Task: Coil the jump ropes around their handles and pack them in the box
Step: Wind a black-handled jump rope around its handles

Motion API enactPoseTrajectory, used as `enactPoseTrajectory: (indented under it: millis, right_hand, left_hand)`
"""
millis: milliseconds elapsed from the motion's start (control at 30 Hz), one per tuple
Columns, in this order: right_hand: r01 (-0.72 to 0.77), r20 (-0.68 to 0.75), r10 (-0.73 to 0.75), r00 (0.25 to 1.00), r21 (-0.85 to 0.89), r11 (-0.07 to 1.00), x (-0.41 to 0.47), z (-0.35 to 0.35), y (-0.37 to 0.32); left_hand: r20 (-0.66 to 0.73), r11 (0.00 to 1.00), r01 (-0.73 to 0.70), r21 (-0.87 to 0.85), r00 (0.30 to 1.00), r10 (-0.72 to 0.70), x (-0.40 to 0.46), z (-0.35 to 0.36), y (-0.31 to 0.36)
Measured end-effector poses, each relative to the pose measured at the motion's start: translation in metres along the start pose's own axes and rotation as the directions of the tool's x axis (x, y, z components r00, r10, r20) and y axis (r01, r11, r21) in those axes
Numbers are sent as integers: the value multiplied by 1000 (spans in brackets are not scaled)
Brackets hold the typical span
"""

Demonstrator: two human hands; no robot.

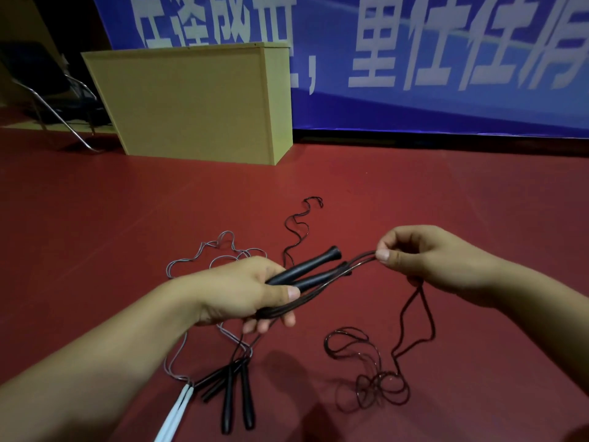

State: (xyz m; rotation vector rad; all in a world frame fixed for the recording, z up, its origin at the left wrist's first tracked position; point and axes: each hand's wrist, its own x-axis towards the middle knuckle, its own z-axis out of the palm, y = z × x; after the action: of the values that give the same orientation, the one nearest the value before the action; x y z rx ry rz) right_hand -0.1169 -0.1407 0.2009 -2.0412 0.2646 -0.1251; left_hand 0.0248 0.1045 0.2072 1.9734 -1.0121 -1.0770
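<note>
On the red floor [414,202], your left hand [242,291] grips 2 black handles [306,269]; your right hand [424,260] pinches the rope [357,266]. Coiling barely begun; other ropes [236,393] untouched.

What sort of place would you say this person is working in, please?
Probably an indoor sports hall or event room: a red sport-type floor, a big blue banner with large characters, and a wooden lectern-like cabinet.

You face a dark red floor [446,193], dimly lit. Pale wooden cabinet [191,103] stands on it; blue banner [446,100] with white characters behind; metal-legged chair [47,90] far left.
</note>
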Motion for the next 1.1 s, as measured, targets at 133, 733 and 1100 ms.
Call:
enactPoseTrajectory:
  millis: [133,733,1100]
  right_hand:
    - [-5,-40,9,999,92,996,0,1,0]
    - [3,-108,5,994,77,997,8,33,-6]
    - [-42,119,48,992,-56,998,10,64,-9]
  left_hand:
    - [20,994,20,-105,1000,-18,-3,2,3]
    - [330,979,-52,-197,937,117,-5,10,6]
    - [-229,919,-194,-342,966,119,11,12,2]
